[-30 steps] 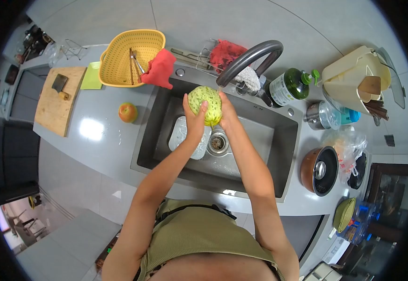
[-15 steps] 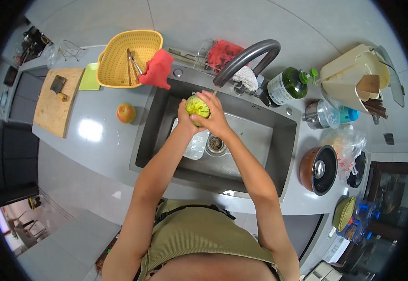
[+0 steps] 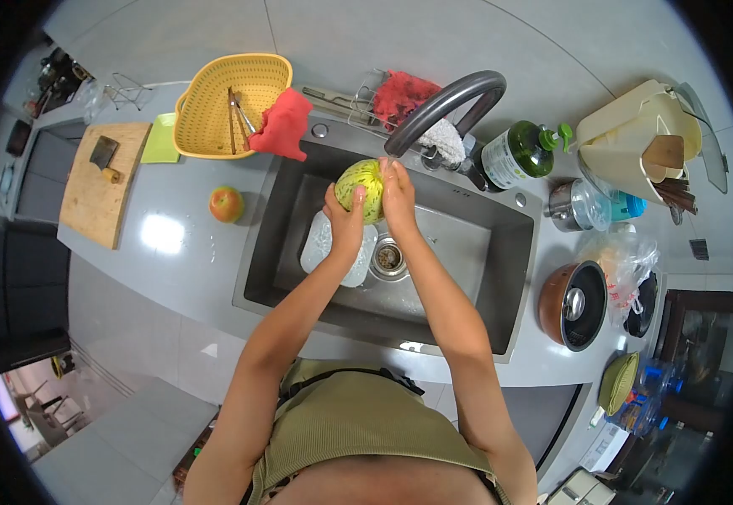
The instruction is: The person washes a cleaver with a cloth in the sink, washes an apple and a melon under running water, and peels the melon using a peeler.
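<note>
A yellow-green melon with dark green streaks (image 3: 360,187) is held above the sink (image 3: 467,252), just below the mouth of the black faucet (image 3: 434,118). My left hand (image 3: 346,223) cups it from the near left side, thumb lying up across its skin. Against the melon's right end presses my right hand (image 3: 398,198), fingers close together under the spout. Water appears to run over these fingers. Beneath my left hand, a translucent white plastic tray (image 3: 316,247) holding water rests on the sink floor, beside the drain strainer (image 3: 388,258).
Left of the sink sit an apple (image 3: 226,204), a yellow basket (image 3: 190,126) with a red cloth (image 3: 283,124), and a cutting board (image 3: 84,189) with a cleaver (image 3: 104,152). To the right stand a green soap bottle (image 3: 528,147) and a brown pot (image 3: 552,303).
The melon has been turned, showing more of its side. My right hand has shifted to its right end near the spout, and my left hand has moved round to its near side.
</note>
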Demonstrator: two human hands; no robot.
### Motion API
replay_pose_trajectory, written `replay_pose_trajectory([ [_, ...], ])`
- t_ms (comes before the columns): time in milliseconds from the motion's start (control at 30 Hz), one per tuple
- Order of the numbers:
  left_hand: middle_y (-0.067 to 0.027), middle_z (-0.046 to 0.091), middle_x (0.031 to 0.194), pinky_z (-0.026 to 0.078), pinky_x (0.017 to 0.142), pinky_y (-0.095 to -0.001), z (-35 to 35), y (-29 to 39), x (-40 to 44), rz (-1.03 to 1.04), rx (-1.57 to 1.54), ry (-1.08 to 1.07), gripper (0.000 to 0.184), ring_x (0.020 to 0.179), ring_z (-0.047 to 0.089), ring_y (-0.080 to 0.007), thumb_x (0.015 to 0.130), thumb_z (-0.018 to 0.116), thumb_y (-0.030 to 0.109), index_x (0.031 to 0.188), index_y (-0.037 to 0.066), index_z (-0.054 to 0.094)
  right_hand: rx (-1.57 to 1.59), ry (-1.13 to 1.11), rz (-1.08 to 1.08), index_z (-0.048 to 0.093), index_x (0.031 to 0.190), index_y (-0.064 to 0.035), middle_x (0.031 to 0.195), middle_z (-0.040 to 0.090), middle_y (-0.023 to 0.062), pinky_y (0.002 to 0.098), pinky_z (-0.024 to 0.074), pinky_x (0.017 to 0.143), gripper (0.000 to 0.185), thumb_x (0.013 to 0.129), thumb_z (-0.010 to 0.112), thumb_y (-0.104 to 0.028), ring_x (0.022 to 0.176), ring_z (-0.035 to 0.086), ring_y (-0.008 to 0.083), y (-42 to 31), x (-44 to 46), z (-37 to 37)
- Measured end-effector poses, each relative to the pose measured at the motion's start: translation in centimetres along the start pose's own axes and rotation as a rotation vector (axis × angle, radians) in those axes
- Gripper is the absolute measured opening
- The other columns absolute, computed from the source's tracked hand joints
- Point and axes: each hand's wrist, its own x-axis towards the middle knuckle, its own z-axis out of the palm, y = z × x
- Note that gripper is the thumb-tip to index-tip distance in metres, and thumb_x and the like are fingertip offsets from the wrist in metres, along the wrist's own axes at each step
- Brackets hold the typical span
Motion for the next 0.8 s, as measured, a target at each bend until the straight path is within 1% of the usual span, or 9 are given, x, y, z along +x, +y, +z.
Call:
replay_pose_trajectory([
  [67,-0.0278,0.023,0.135,0.025,0.106,-0.0396,-0.2,0.5,-0.6,0.028,0.017,-0.033,0.082,0.127,0.028,-0.0358,0.088,0.053,0.052,0.140,-0.002,0.018,0.037,-0.013,0.083,0.060,0.106,0.0011,0.110,0.058,0.0130,0.0319,0.0399,0.090,0.044,0.097,0.040,-0.037,0.100,0.054,0.0222,0.2,0.3,-0.2],
  [167,-0.0271,0.024,0.136,0.025,0.106,-0.0406,0.0,-0.6,0.0,0.050,-0.068,-0.030,0.080,0.127,0.028,-0.0364,0.088,0.055,0.048,0.140,0.000,0.019,0.033,-0.040,0.063,0.059,0.109,0.0011,0.109,0.058,0.0130,0.0312,0.0394,0.091,0.044,0.096,0.042,-0.037,0.101,0.053,0.0205,-0.3,0.2,-0.2],
  [267,-0.0255,0.028,0.135,0.026,0.106,-0.0409,0.0,-1.4,0.8,0.079,-0.215,-0.040,0.079,0.126,0.030,-0.0351,0.087,0.058,0.044,0.140,0.000,0.020,0.138,-0.112,0.201,0.056,0.113,-0.0015,0.109,0.058,0.0099,0.0283,0.0395,0.092,0.044,0.096,0.044,-0.040,0.102,0.053,0.0170,-3.0,-0.7,-0.4],
  [367,-0.0230,0.031,0.135,0.029,0.105,-0.0383,-0.8,-0.3,0.3,0.061,-0.227,-0.082,0.080,0.125,0.033,-0.0320,0.086,0.061,0.042,0.139,-0.001,0.020,-0.064,-0.143,0.122,0.053,0.117,0.0009,0.112,0.055,0.0123,0.0313,0.0383,0.092,0.046,0.093,0.051,-0.038,0.104,0.051,0.0190,-2.5,-1.5,-0.2],
  [467,-0.0204,0.035,0.133,0.031,0.103,-0.0367,-0.9,-2.5,0.3,0.157,0.013,-0.034,0.079,0.123,0.038,-0.0287,0.084,0.064,0.040,0.138,-0.002,0.023,-0.005,-0.146,0.235,0.052,0.121,-0.0003,0.112,0.056,0.0109,0.0303,0.0385,0.093,0.049,0.089,0.059,-0.037,0.103,0.051,0.0180,-1.8,-1.2,-0.5],
  [567,-0.0197,0.041,0.128,0.044,0.093,-0.0382,-1.5,-2.1,0.3,0.051,-0.196,-0.143,0.078,0.115,0.048,-0.0279,0.085,0.058,0.051,0.135,-0.001,0.027,-0.037,-0.145,0.172,0.051,0.123,-0.0010,0.110,0.058,0.0102,0.0287,0.0402,0.090,0.054,0.086,0.063,-0.038,0.101,0.053,0.0166,0.6,-0.1,-1.3],
  [667,-0.0201,0.046,0.123,0.055,0.075,-0.0371,-2.9,2.5,0.3,-0.360,-0.338,-0.301,0.079,0.103,0.058,-0.0270,0.086,0.044,0.063,0.132,-0.001,0.032,-0.009,-0.249,0.114,0.051,0.124,-0.0013,0.110,0.059,0.0097,0.0284,0.0430,0.086,0.054,0.086,0.062,-0.039,0.099,0.055,0.0161,-0.7,-0.9,-1.1],
  [767,-0.0216,0.046,0.124,0.059,0.060,-0.0344,-3.9,1.8,1.8,-0.396,-0.257,-0.501,0.087,0.095,0.063,-0.0259,0.085,0.032,0.071,0.132,-0.002,0.031,-0.036,-0.263,0.074,0.053,0.121,-0.0007,0.109,0.060,0.0098,0.0278,0.0448,0.083,0.053,0.087,0.062,-0.040,0.095,0.056,0.0152,-2.4,-1.0,-0.6],
  [800,-0.0217,0.046,0.125,0.057,0.066,-0.0353,-3.8,1.8,1.8,-0.386,-0.229,-0.461,0.086,0.098,0.061,-0.0267,0.086,0.035,0.068,0.133,-0.003,0.031,-0.043,-0.245,0.125,0.054,0.120,-0.0003,0.108,0.061,0.0099,0.0280,0.0454,0.083,0.053,0.087,0.061,-0.040,0.094,0.057,0.0156,-2.1,-0.5,-0.6],
])
